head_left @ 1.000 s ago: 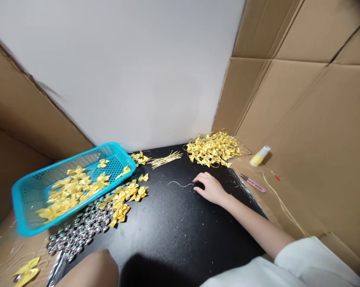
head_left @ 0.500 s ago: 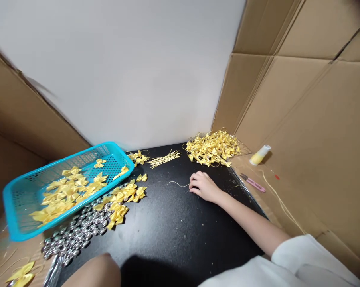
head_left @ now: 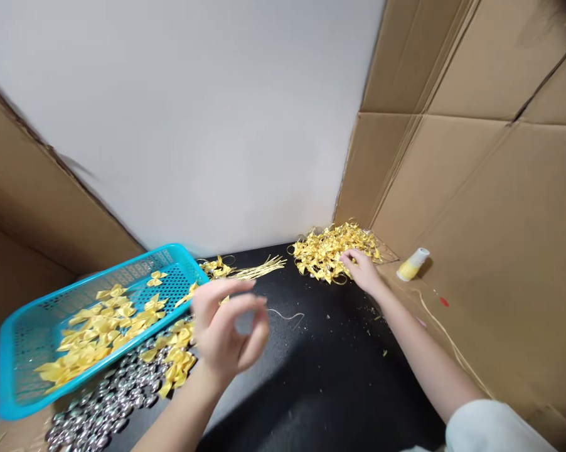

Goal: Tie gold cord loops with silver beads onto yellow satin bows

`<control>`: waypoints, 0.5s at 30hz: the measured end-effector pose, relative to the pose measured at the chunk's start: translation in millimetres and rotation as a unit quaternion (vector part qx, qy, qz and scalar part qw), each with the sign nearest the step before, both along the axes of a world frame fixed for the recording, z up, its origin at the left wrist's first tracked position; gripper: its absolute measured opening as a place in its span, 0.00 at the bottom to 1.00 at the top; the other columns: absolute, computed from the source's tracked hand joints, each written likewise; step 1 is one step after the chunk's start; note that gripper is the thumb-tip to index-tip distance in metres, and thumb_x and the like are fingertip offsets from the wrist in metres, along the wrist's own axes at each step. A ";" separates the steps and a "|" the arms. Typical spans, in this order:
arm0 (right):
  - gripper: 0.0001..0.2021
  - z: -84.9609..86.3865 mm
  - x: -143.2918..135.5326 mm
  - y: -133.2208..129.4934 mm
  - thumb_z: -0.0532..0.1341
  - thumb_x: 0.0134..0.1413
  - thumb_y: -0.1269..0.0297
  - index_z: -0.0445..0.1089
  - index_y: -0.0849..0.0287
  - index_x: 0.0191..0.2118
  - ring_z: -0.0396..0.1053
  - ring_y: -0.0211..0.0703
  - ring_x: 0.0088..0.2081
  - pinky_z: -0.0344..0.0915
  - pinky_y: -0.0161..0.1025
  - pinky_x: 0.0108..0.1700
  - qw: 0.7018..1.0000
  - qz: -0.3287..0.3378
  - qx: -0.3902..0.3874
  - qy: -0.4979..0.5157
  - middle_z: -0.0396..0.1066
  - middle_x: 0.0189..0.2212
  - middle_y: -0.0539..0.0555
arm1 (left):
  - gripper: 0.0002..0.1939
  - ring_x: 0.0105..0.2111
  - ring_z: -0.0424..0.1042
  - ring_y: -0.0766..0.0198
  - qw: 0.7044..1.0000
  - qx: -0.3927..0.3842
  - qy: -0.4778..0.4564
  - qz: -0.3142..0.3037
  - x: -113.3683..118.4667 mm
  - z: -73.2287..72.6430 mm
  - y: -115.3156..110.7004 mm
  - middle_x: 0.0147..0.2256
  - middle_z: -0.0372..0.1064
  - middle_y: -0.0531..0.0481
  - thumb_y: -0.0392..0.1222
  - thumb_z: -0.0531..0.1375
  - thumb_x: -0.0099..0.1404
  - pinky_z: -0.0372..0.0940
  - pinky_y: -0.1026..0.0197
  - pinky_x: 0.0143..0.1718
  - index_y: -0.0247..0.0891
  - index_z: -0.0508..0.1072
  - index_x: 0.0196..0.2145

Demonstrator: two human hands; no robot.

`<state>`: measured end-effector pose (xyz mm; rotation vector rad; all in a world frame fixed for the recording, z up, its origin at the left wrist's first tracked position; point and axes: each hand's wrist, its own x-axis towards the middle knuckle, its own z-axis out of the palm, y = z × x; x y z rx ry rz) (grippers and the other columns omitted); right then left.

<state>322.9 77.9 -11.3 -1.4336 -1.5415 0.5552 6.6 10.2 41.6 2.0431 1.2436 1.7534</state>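
Note:
My left hand (head_left: 229, 326) is raised over the black table (head_left: 311, 370), its fingers curled and the fingertips close together; whether anything small is between them cannot be made out. My right hand (head_left: 362, 270) reaches to the near right side of a heap of yellow bows (head_left: 325, 248), thumb and fingers a little apart. Nothing shows in it. A thin loose cord (head_left: 285, 316) lies on the table between my hands. Behind my left hand is a bundle of yellow cords (head_left: 261, 269), with a few bows (head_left: 217, 267) beside it.
On the left, a blue basket (head_left: 24, 314) holds yellow bows (head_left: 95, 326). Silver beads (head_left: 99, 402) and more bows (head_left: 177, 364) lie along its near side. At the right stand cardboard walls (head_left: 509, 220) and a yellow-white spool (head_left: 412, 263). A white wall (head_left: 217, 125) is behind.
My left hand has come into view over the table. My right hand has left the loose cord and moved right and away to the bow heap. The view has tilted slightly up.

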 end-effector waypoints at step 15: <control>0.13 65.9 -146.0 13.4 0.49 0.58 0.54 0.48 0.52 0.27 0.57 0.43 0.27 0.66 0.43 0.35 0.863 0.188 -0.006 0.469 0.51 0.24 0.48 | 0.06 0.31 0.66 0.65 0.977 -0.151 -0.095 -0.114 66.0 8.2 47.3 0.32 0.66 0.51 0.42 0.64 0.58 0.62 0.63 0.33 0.38 0.73 0.33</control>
